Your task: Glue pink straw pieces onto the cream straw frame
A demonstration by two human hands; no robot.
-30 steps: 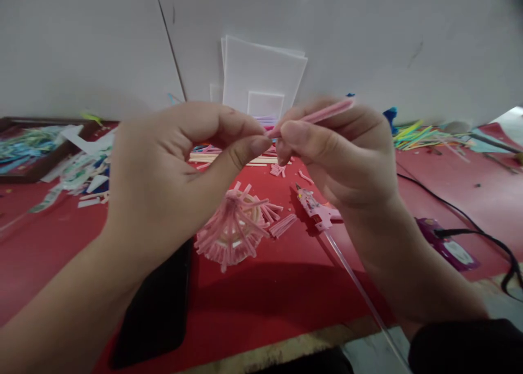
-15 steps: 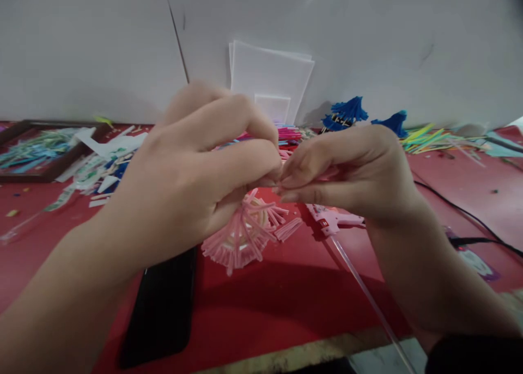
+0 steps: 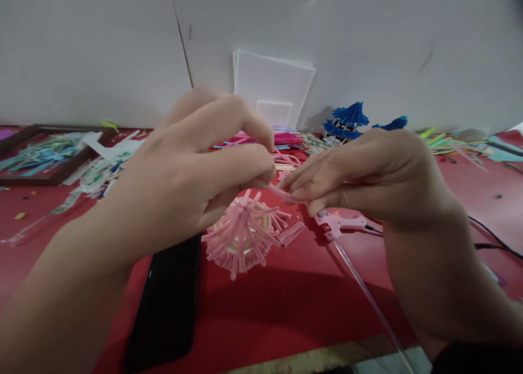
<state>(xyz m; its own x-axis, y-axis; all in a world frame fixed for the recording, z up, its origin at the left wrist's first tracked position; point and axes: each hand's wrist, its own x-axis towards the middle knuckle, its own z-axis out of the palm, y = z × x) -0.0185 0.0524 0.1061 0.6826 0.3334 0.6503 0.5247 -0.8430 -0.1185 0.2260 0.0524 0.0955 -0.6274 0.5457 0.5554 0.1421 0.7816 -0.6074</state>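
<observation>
Between my two hands stretches a short pink pipe cleaner. The thumb and fingers of my left hand pinch its left end, and my right hand grips the other end. Just below them on the red table stands a pink roof-like piece made of pipe cleaner strips fanned out from a peak over a pale ring. A few loose pink strips lie at its right side. Behind those, a pink glue gun with a long clear glue stick rests under my right hand.
A black phone lies near the front edge. Blue roofed models stand at the back by white sheets leaning on the wall. Pink and purple pipe cleaners are heaped behind my hands. A brown frame with strips sits far left.
My right hand has moved to the right, away from my left hand, so the pink pipe cleaner now shows between them. My left hand stays nearly in place.
</observation>
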